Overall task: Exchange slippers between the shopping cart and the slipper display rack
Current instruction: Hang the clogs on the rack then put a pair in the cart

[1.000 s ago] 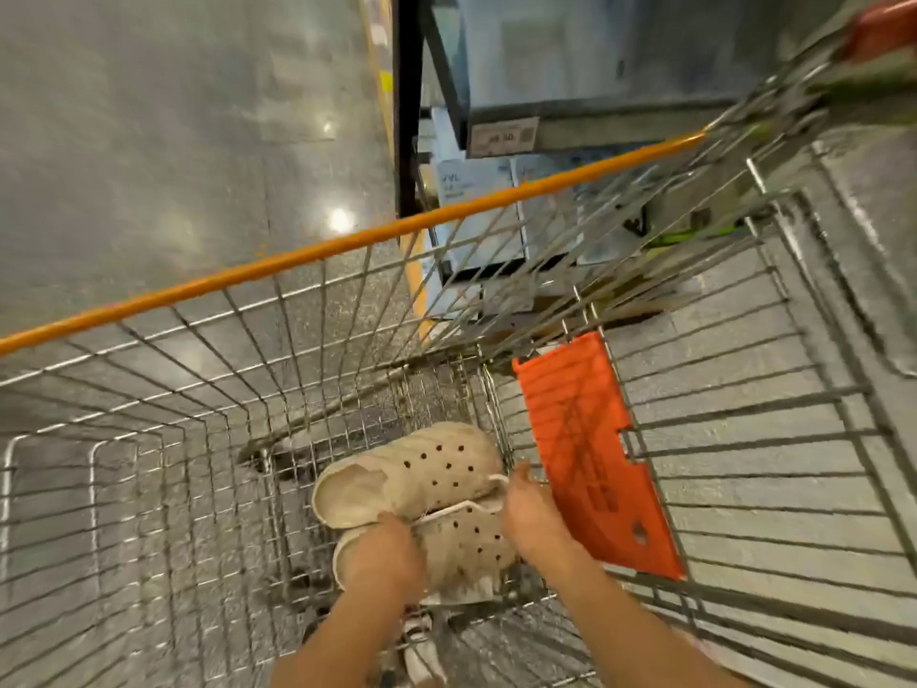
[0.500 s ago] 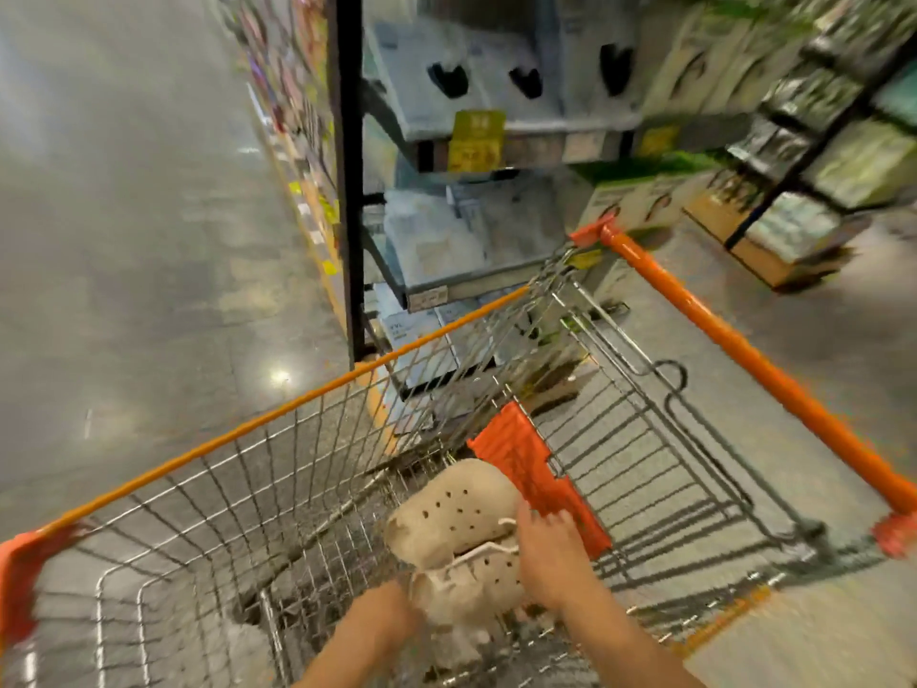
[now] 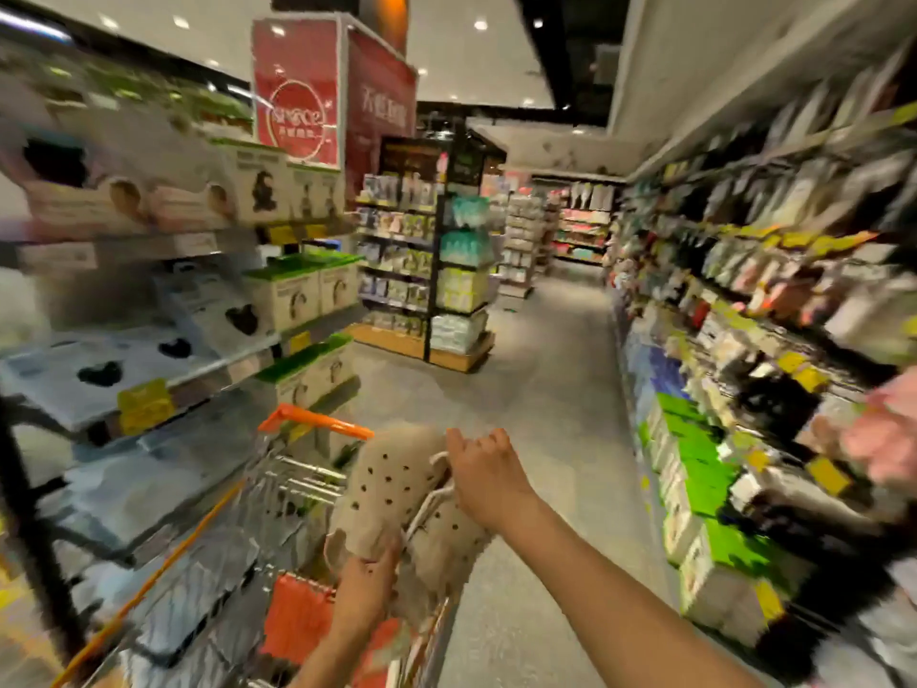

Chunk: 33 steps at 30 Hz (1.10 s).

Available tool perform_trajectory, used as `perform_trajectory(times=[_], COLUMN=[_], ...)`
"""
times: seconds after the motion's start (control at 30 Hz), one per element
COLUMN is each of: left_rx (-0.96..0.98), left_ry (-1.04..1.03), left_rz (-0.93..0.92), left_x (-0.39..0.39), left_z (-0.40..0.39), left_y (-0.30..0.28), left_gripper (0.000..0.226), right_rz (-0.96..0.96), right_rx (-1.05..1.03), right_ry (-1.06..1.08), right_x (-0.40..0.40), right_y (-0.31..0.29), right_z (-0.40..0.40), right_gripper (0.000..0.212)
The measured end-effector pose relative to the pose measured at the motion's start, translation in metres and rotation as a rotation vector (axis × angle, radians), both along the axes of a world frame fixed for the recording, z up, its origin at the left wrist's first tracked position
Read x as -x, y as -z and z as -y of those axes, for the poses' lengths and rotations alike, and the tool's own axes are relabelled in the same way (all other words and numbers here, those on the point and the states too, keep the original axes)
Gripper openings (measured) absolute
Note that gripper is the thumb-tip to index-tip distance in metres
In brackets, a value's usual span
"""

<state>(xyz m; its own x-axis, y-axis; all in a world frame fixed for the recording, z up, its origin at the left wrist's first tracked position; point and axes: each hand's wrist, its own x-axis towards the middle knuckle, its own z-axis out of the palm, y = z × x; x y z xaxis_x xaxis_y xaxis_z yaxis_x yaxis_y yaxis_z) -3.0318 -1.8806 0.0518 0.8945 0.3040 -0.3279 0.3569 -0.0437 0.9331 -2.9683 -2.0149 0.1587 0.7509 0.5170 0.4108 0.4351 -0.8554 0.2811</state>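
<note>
**Two hands held the slippers up over the cart**

A pair of beige slippers (image 3: pixel 397 494) with little round holes was up in the air, above the back end of the shopping cart (image 3: pixel 278 489). The two slippers lay side by side, tied together with a white string (image 3: pixel 430 489).

The left hand (image 3: pixel 364 585) was under the near end of the slippers. Its fingers curled up around the heel of the left slipper and gripped it. The right hand (image 3: pixel 484 476) was on the far right side of the pair, a bit higher than the left hand. Its fingers were bent and closed around the edge of the slippers by the string. So the slippers sat between the two hands, with one hand low and near and the other high and to the right.

The cart had an orange rim (image 3: pixel 317 423) and an orange flap (image 3: pixel 297 618) below the left hand. It stood just beside the shelves on the left (image 3: pixel 163 360), which had flat boxes on them. More shelves (image 3: pixel 744 389) full of goods ran along the right side of the aisle. The picture was blurry there, so I could not tell what those goods were. A red sign (image 3: pixel 297 91) hung high up at the back.
</note>
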Motion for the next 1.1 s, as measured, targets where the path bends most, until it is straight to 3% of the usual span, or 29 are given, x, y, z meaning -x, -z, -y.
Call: perform_trajectory(times=[0.17, 0.3, 0.43, 0.6, 0.8, 1.0, 1.1], left_rx=[0.106, 0.202, 0.197, 0.179, 0.308, 0.430, 0.421], left_ry=[0.191, 0.415, 0.543, 0.690, 1.023, 1.351, 1.665], left_rz=[0.264, 0.497, 0.639, 0.741, 0.779, 0.726, 0.837], left_x=[-0.003, 0.071, 0.149, 0.262, 0.395, 0.489, 0.527], left_z=[0.098, 0.191, 0.272, 0.344, 0.367, 0.369, 0.348], left_y=[-0.056, -0.122, -0.148, -0.159, -0.185, -0.180, -0.177], left_gripper=[0.072, 0.033, 0.011, 0.032, 0.051, 0.059, 0.087], right_rz=[0.095, 0.127, 0.203, 0.436, 0.606, 0.832, 0.813], right_rx=[-0.040, -0.077, -0.177, -0.299, -0.627, -0.689, -0.625], right_ry=[0.191, 0.464, 0.705, 0.909, 1.007, 1.143, 1.221], right_x=[0.070, 0.156, 0.257, 0.387, 0.530, 0.662, 0.705], right_y=[-0.097, -0.144, -0.166, -0.177, -0.196, -0.199, -0.194], right_z=[0.100, 0.185, 0.261, 0.322, 0.337, 0.299, 0.266], right_gripper=[0.046, 0.044, 0.041, 0.023, 0.019, 0.014, 0.011])
